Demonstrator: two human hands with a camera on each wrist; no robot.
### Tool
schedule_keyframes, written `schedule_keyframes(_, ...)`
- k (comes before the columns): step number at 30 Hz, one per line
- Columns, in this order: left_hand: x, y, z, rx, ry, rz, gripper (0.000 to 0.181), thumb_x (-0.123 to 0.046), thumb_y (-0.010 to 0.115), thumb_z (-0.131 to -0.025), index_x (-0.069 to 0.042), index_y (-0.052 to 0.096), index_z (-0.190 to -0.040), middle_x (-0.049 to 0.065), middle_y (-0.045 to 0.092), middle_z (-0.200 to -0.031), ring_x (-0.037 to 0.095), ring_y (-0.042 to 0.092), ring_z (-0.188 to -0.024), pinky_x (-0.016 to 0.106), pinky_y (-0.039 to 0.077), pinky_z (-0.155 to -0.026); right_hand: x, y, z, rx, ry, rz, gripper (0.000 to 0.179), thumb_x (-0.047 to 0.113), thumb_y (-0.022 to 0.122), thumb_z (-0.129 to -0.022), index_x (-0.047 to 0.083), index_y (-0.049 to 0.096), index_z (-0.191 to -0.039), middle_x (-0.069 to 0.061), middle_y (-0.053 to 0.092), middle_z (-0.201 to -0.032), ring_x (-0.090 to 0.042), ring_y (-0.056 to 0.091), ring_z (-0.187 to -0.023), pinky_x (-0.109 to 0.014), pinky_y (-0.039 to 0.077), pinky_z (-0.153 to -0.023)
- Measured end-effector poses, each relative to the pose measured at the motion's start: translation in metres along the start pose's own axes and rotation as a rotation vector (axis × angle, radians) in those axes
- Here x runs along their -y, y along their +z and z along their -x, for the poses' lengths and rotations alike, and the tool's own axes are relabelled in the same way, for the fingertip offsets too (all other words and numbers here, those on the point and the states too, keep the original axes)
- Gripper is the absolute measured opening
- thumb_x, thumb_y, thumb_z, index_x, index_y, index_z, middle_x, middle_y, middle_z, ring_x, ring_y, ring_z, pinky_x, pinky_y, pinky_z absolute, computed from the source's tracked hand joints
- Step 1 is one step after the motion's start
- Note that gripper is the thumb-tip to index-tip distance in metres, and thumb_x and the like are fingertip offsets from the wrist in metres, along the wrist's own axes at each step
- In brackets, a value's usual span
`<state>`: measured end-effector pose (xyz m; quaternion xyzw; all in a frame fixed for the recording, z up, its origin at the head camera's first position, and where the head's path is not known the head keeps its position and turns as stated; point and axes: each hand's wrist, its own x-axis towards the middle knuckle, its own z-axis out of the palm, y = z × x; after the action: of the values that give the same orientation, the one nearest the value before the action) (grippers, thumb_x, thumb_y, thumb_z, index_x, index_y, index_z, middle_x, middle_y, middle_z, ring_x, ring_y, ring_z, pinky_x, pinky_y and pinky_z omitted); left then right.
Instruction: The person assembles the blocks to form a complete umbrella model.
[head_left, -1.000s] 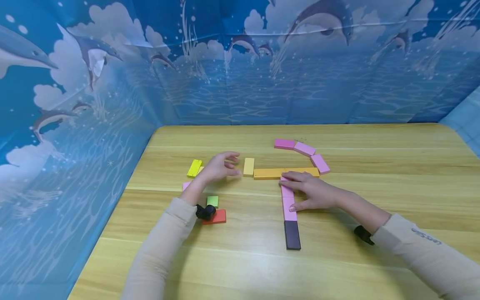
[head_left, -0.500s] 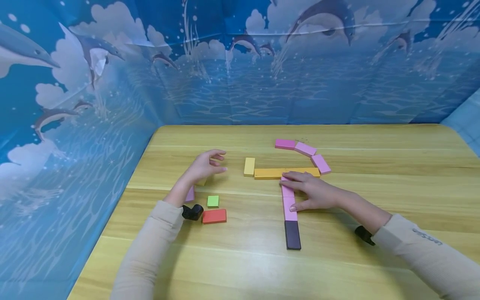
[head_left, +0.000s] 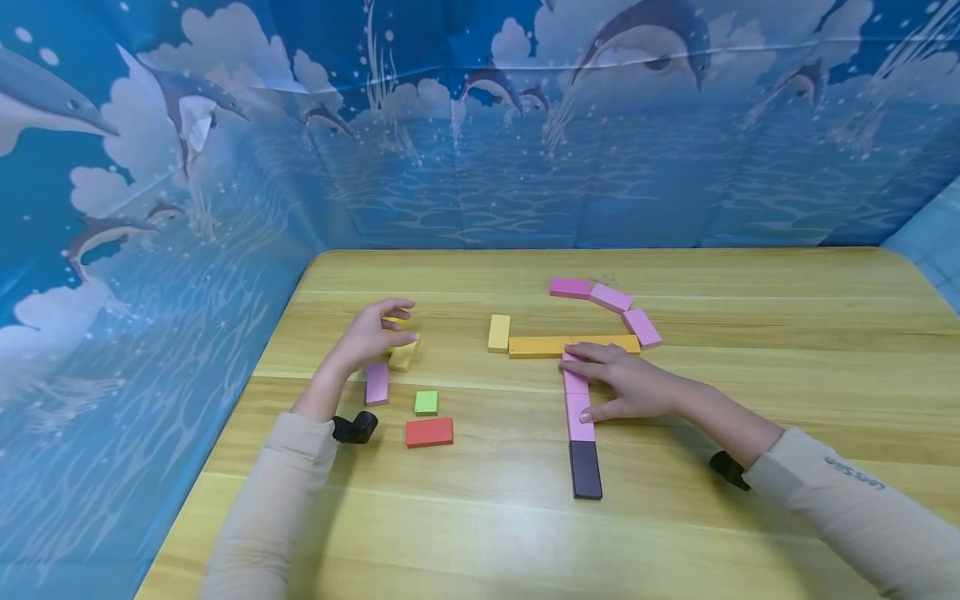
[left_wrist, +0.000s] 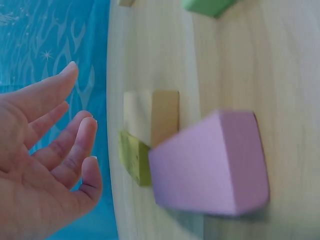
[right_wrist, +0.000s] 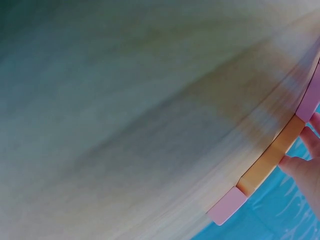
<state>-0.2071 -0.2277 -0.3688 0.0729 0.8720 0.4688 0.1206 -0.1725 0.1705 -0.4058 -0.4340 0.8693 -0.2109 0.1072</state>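
Note:
In the head view my left hand (head_left: 370,337) hovers above a bright yellow block (head_left: 393,322) and a pale yellow block (head_left: 405,356), its fingers loosely bent and holding nothing. A lilac block (head_left: 377,384) lies just below its wrist. The left wrist view shows the hand (left_wrist: 55,155) apart from the lilac block (left_wrist: 200,167). My right hand (head_left: 622,381) rests with spread fingers on a column of pink blocks (head_left: 577,421), which meets a row of orange blocks (head_left: 543,347) and ends in a black block (head_left: 585,471).
An upright pale yellow block (head_left: 498,333) touches the orange row's left end. Pink blocks (head_left: 611,297) curve from its right end up and left. A green block (head_left: 426,403) and a red block (head_left: 429,432) lie left of centre on the wooden table (head_left: 787,333).
My left hand has moved left from near the upright pale yellow block to over the yellow blocks, uncovering the red, green and lilac blocks. My right hand stays in place.

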Motion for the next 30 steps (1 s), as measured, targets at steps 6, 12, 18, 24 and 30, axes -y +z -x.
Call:
schedule_keyframes(6,0.009,-0.006,0.006,-0.026,-0.019,-0.062,0.057,-0.005,0.067,-0.084,0.0,0.043,-0.136,0.022,0.05,-0.127,0.037,0.05,-0.111,0.042,0.047,-0.087,0.001,-0.001,0.001,-0.002,-0.001,0.0,0.076,0.042,0.069,-0.081,0.002,0.042,-0.139,-0.021,0.031,-0.146,-0.04,0.027,-0.133,-0.057,0.024,-0.103)
schedule_keyframes(12,0.019,-0.012,0.009,-0.066,-0.053,-0.087,0.057,-0.004,0.068,-0.083,-0.001,0.045,-0.135,0.022,0.051,-0.123,0.034,0.051,-0.106,0.041,0.046,-0.086,0.002,-0.002,0.001,-0.002,-0.006,0.001,0.075,0.04,0.07,-0.081,0.002,0.042,-0.139,-0.022,0.032,-0.145,-0.04,0.027,-0.133,-0.056,0.025,-0.102)
schedule_keyframes(18,0.029,-0.017,0.012,-0.048,-0.072,-0.087,0.057,-0.003,0.066,-0.084,0.001,0.043,-0.136,0.025,0.048,-0.128,0.038,0.049,-0.111,0.044,0.044,-0.091,0.001,-0.001,0.001,0.002,-0.002,-0.002,0.076,0.041,0.07,-0.081,0.002,0.042,-0.139,-0.021,0.031,-0.146,-0.04,0.027,-0.133,-0.057,0.025,-0.103)
schedule_keyframes(24,0.032,-0.02,0.014,-0.018,-0.082,-0.076,0.058,0.0,0.063,-0.085,0.004,0.039,-0.138,0.029,0.043,-0.132,0.04,0.046,-0.113,0.045,0.042,-0.091,0.0,0.0,0.001,0.0,-0.001,-0.002,0.076,0.043,0.069,-0.081,0.003,0.042,-0.14,-0.02,0.031,-0.146,-0.04,0.027,-0.133,-0.057,0.025,-0.103)
schedule_keyframes(30,0.04,-0.02,0.007,0.04,-0.103,-0.092,0.068,-0.001,0.064,-0.086,0.001,0.029,-0.144,0.03,0.037,-0.137,0.038,0.047,-0.114,0.041,0.042,-0.092,0.0,-0.001,0.001,0.002,-0.002,0.002,0.076,0.043,0.069,-0.081,0.002,0.042,-0.139,-0.021,0.032,-0.146,-0.04,0.027,-0.133,-0.057,0.025,-0.103)
